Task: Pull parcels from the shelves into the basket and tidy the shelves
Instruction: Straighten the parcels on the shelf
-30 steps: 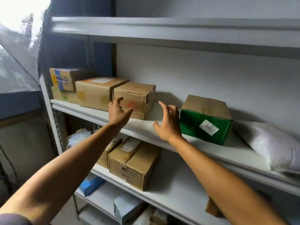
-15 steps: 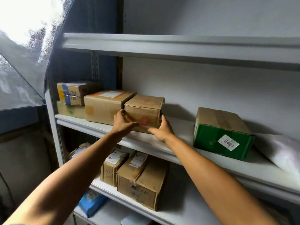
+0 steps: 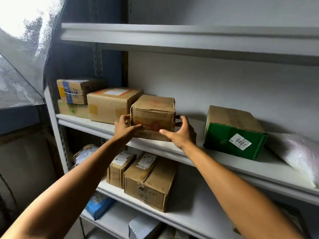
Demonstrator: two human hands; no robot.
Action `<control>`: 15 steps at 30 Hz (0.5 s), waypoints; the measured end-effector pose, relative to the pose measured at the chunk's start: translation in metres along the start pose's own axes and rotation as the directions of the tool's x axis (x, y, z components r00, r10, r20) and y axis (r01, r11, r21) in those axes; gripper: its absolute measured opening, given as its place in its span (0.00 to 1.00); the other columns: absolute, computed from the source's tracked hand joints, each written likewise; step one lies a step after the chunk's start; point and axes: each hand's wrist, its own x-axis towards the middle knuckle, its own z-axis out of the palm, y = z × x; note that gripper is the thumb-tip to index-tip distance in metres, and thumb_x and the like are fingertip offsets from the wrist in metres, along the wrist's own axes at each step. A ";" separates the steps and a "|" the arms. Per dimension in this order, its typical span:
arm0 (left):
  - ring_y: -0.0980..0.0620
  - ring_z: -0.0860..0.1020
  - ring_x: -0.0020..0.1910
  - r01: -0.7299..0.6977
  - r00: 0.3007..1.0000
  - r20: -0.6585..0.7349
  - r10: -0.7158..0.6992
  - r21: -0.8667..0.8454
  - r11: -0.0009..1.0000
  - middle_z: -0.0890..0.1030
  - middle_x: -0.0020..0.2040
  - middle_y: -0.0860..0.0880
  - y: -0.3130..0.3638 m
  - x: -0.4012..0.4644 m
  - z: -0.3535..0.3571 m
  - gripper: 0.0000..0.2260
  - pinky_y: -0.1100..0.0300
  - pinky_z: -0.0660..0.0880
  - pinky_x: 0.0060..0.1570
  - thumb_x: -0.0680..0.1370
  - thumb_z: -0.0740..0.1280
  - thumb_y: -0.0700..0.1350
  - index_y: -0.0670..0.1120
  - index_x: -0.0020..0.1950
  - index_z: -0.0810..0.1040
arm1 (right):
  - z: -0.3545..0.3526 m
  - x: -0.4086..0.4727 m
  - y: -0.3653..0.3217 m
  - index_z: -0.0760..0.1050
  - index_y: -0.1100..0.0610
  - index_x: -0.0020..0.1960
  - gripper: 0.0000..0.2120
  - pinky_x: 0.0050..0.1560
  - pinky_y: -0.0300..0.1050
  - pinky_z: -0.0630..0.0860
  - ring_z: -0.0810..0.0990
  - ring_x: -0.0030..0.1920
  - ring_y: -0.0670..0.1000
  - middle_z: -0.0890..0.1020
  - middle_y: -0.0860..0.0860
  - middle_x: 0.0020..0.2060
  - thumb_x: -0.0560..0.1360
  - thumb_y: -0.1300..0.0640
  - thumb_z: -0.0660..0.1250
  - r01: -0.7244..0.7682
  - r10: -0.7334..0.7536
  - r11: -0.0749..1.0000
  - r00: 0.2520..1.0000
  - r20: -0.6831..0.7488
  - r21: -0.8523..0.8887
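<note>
Middle shelf point(image 3: 172, 150), grey metal. Landmark: small brown box point(image 3: 153, 116) at front edge. Directly left, touching: larger labelled box point(image 3: 110, 104); beyond it, two stacked boxes point(image 3: 74, 100). Well right: green-fronted box point(image 3: 233, 131), then white padded bag point(image 3: 300, 152).

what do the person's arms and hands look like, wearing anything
Both forearms are bare up to the frame's lower edge. The left hand and the right hand wear no gloves, and no rings, watch or bracelet show on the fingers or wrists. No sleeve is in view.
</note>
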 end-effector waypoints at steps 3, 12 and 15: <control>0.42 0.77 0.62 0.004 0.999 0.046 0.001 -0.104 0.995 0.68 0.68 0.40 0.003 -0.017 0.002 0.37 0.49 0.81 0.57 0.63 0.80 0.53 0.51 0.66 0.65 | -0.002 -0.010 0.004 0.56 0.53 0.79 0.48 0.71 0.51 0.68 0.66 0.75 0.57 0.66 0.56 0.76 0.69 0.51 0.81 0.001 -0.001 0.997 1.000 -0.004 0.074; 0.38 0.81 0.56 -0.051 0.992 0.113 0.064 -0.115 0.992 0.72 0.65 0.38 0.021 -0.070 -0.011 0.30 0.57 0.83 0.41 0.74 0.75 0.35 0.52 0.68 0.63 | -0.003 -0.057 0.010 0.59 0.61 0.78 0.49 0.59 0.19 0.60 0.66 0.74 0.54 0.67 0.57 0.74 0.65 0.59 0.83 0.170 -0.157 0.969 0.984 -0.083 0.179; 0.42 0.80 0.59 -0.134 0.983 0.114 0.143 -0.081 0.988 0.73 0.65 0.42 0.033 -0.079 -0.019 0.37 0.55 0.83 0.49 0.69 0.78 0.33 0.54 0.70 0.65 | -0.013 -0.070 0.007 0.63 0.65 0.77 0.53 0.61 0.19 0.60 0.71 0.69 0.55 0.72 0.60 0.69 0.60 0.56 0.86 0.339 -0.334 0.941 0.934 -0.126 0.019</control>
